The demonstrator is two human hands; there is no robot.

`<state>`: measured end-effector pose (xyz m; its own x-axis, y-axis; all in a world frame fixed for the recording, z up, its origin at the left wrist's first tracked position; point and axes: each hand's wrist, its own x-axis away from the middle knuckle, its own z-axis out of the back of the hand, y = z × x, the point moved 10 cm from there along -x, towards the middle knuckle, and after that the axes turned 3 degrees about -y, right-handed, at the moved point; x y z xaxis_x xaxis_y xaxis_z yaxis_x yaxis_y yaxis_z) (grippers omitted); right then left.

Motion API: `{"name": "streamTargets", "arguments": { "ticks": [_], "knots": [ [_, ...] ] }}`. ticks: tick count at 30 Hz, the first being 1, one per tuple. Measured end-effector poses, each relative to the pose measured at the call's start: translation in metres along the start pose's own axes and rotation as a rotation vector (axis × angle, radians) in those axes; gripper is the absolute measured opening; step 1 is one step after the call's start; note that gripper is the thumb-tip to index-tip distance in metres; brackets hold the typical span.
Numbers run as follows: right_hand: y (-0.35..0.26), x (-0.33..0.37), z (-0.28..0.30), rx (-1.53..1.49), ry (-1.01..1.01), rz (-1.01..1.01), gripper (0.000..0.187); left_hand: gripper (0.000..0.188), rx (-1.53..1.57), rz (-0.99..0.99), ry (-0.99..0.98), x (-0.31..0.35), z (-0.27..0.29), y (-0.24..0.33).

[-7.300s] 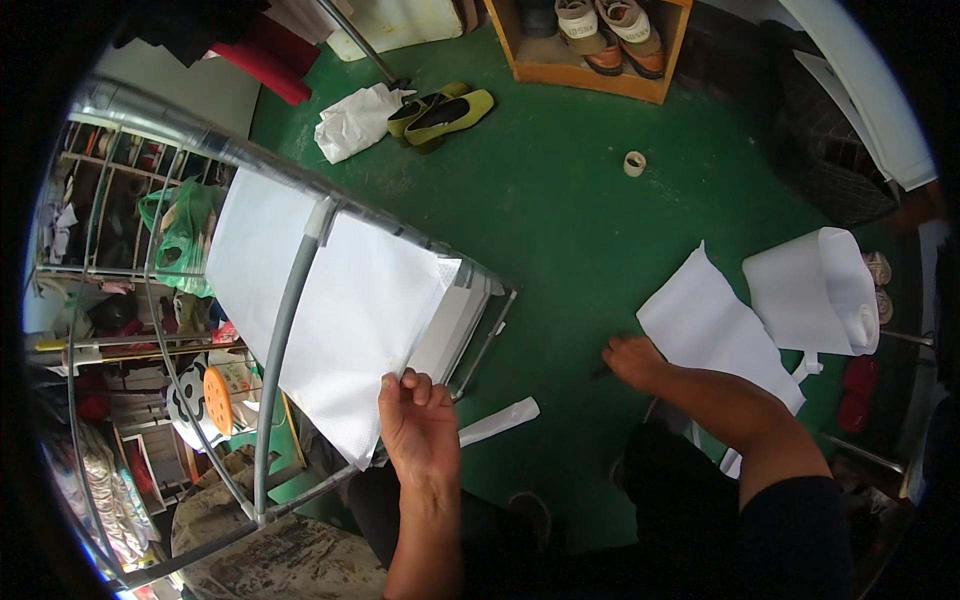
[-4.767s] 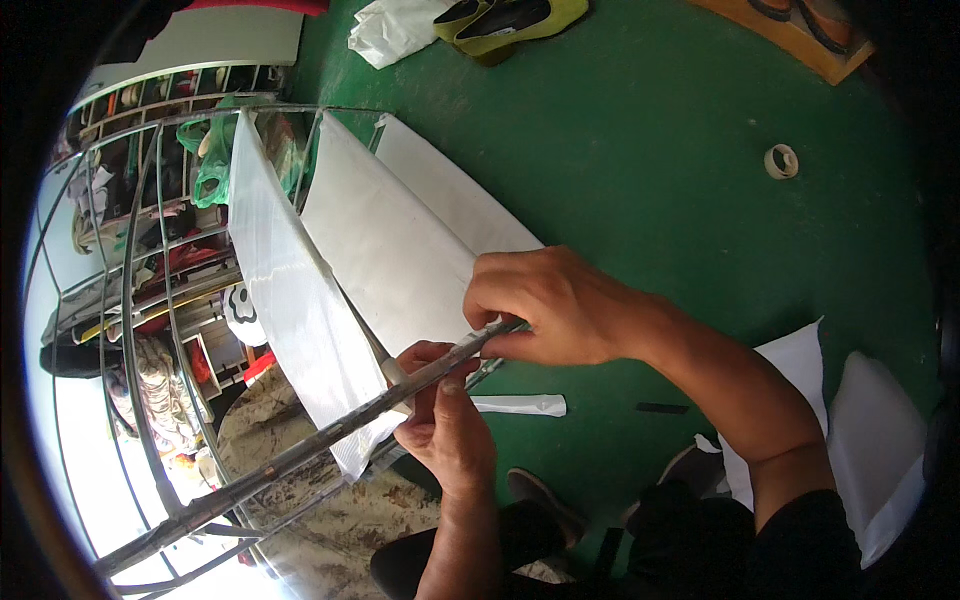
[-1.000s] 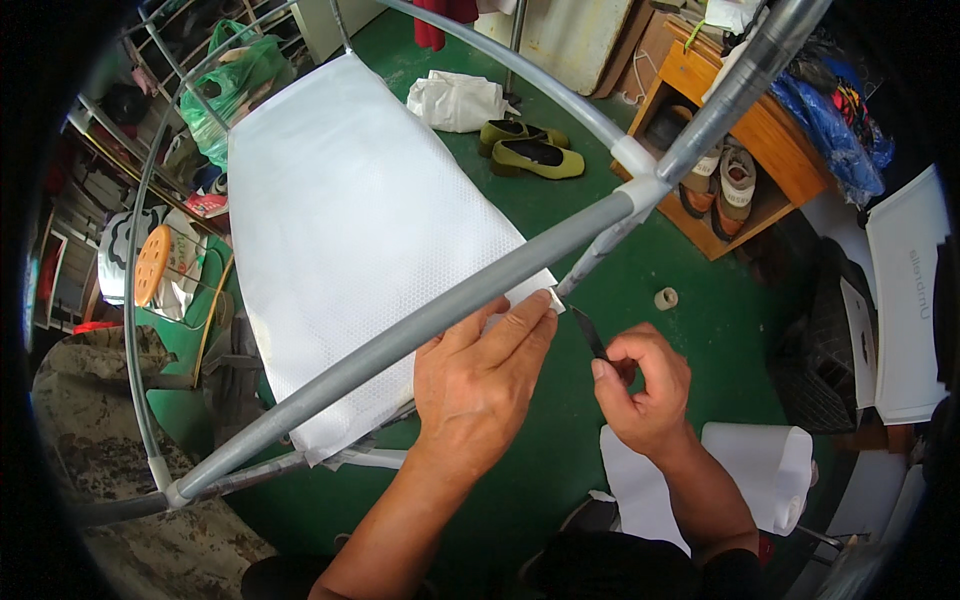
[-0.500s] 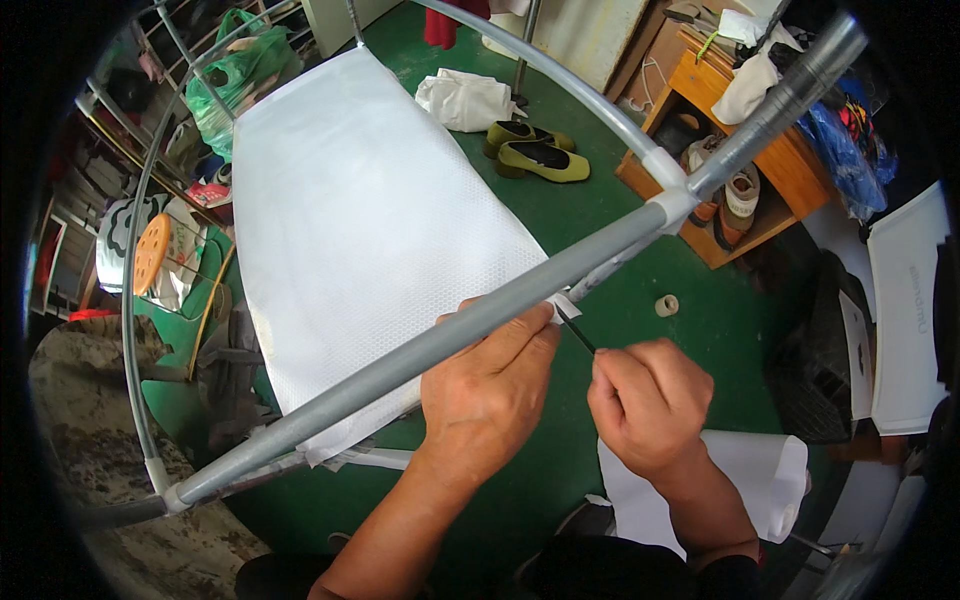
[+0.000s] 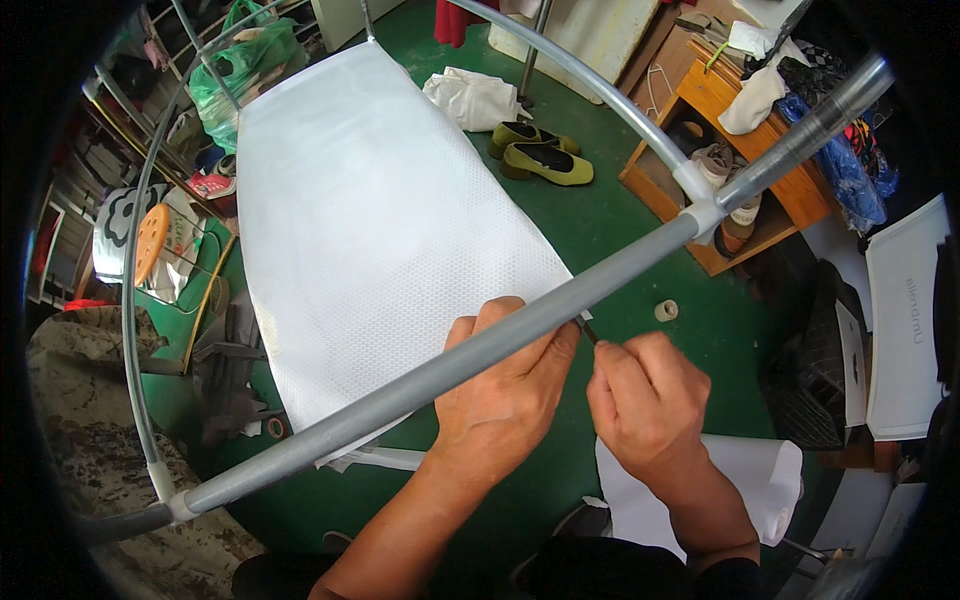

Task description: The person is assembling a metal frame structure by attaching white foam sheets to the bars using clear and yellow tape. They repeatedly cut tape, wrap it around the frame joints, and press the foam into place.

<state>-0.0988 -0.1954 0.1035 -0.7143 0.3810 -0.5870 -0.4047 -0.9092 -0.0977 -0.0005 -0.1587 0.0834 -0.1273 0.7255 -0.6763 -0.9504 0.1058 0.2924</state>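
Observation:
A white textured sheet is stretched inside a frame of grey metal tubes, and the nearest tube crosses in front of it. My left hand is closed at the sheet's near right corner, pinching its edge; the tube hides part of the fingers. Just right of it, my right hand is closed on a thin dark strip. The strip's far end meets the sheet's corner beside my left fingertips. Whether it passes through the sheet, I cannot tell.
Green shoes and a folded white cloth lie on the green floor beyond. A roll of tape stands to the right. A roll of white sheeting lies below my right arm. A wooden cabinet holds shoes.
The near tube and its corner joint have shifted right in view. My left hand has moved slightly right, closer to my right hand, and less of the dark strip shows between them.

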Motion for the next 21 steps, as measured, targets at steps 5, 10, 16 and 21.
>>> {"name": "streamTargets", "arguments": {
  "ticks": [5, 10, 16, 21],
  "knots": [
    [-0.0021, -0.0017, -0.0003, -0.005, -0.03, 0.002, 0.019, 0.024, -0.001, 0.009, -0.021, -0.0012, -0.0012, 0.001],
    [-0.0021, -0.0021, -0.0011, -0.011, -0.039, -0.003, 0.02, 0.024, 0.005, 0.025, -0.026, -0.0006, -0.0024, 0.0002],
    [-0.0019, -0.0027, -0.0043, -0.009, -0.052, -0.012, 0.019, 0.024, -0.016, 0.041, -0.049, -0.0026, -0.0029, 0.0006],
    [-0.001, -0.004, -0.0063, -0.004, -0.039, -0.018, 0.018, 0.024, -0.01, 0.046, -0.055, -0.002, -0.0039, 0.0006]
  ]
}}
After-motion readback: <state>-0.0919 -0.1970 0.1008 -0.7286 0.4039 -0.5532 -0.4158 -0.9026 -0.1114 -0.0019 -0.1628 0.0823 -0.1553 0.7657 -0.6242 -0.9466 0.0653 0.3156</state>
